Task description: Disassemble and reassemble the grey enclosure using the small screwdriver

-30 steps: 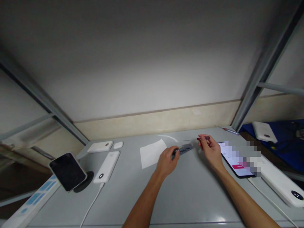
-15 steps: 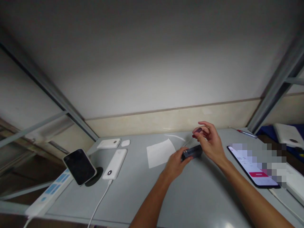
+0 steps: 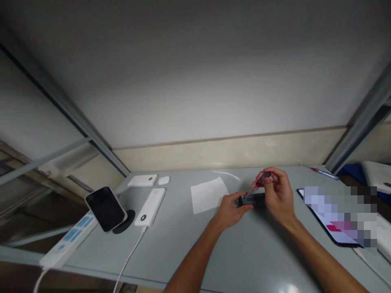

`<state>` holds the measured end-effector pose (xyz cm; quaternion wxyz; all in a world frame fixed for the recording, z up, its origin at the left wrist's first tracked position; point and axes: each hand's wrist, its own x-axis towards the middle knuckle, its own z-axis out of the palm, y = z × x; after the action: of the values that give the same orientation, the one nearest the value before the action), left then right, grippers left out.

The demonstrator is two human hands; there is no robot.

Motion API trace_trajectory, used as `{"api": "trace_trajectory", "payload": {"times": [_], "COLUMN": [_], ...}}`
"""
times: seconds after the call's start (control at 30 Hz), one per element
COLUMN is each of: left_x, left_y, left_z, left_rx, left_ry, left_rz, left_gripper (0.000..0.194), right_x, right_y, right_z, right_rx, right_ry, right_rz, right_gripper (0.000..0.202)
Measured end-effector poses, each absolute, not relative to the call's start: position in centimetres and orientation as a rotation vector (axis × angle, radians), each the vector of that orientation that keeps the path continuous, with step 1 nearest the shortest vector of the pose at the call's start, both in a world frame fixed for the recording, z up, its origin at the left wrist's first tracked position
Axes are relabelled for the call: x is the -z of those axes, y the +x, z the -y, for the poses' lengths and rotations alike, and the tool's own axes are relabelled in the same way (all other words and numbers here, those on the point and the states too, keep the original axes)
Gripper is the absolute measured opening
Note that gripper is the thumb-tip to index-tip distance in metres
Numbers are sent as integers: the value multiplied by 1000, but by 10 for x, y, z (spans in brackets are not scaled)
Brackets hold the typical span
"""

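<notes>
My left hand [image 3: 229, 210] grips the left end of a small dark box-shaped device [image 3: 254, 199] with a row of slots along its side, holding it at the tabletop. In my right hand [image 3: 279, 195] is a screwdriver [image 3: 262, 178] with a red and purple handle, pinched between thumb and fingers. Its thin shaft slants down to the left, and the tip is at the left end of the device, near my left fingers. Whether the tip sits in a screw is too small to tell. My right palm hides the device's right end.
A white paper sheet [image 3: 209, 196] lies left of the device. Further left are white power banks [image 3: 151, 206], a small white case [image 3: 164, 180], a phone [image 3: 105, 208] on a stand and a power strip [image 3: 69, 239]. To the right are a large phone [image 3: 317, 219] and a pen-like tool [image 3: 324, 173].
My right hand has lowered the screwdriver, bringing its tip down to the left end of the device. The device now lies more level. The whole view has shifted slightly.
</notes>
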<state>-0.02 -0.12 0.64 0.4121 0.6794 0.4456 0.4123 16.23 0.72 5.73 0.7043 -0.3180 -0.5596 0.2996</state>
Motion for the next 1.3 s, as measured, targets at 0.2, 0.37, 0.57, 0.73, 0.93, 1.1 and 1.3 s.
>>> {"api": "trace_trajectory", "payload": {"times": [0.2,0.37,0.57,0.73,0.93,1.1,1.3], "left_x": [-10,-8,-8,-11,-9,-9,-9], "left_y": [6,6,8,8,7,7,7], "left_z": [6,6,7,8,7,7,7], "left_rx": [-1027,-1047,-1057,-1065,-1051,-1043,-1048], "left_ry": [1705,1725,1722,1732,1719,1728,1722], "left_rz": [-1084,-1050,-1052,-1050,-1026,-1062,-1062], "left_gripper": [34,38,35,35,37,35,39], "right_x": [-58,-54,-52,-54,-53,-53,-54], "right_y": [160,160,162,164,165,165,167], "right_z": [-1,-3,-3,-2,-3,-3,-5], "right_rx": [-673,-758,-803,-788,-753,-737,-713], "right_ry": [-694,-733,-740,-733,-751,-758,-773], "right_rz": [1263,1269,1296,1292,1297,1306,1292], "right_gripper": [17,19,20,19,19,18,18]}}
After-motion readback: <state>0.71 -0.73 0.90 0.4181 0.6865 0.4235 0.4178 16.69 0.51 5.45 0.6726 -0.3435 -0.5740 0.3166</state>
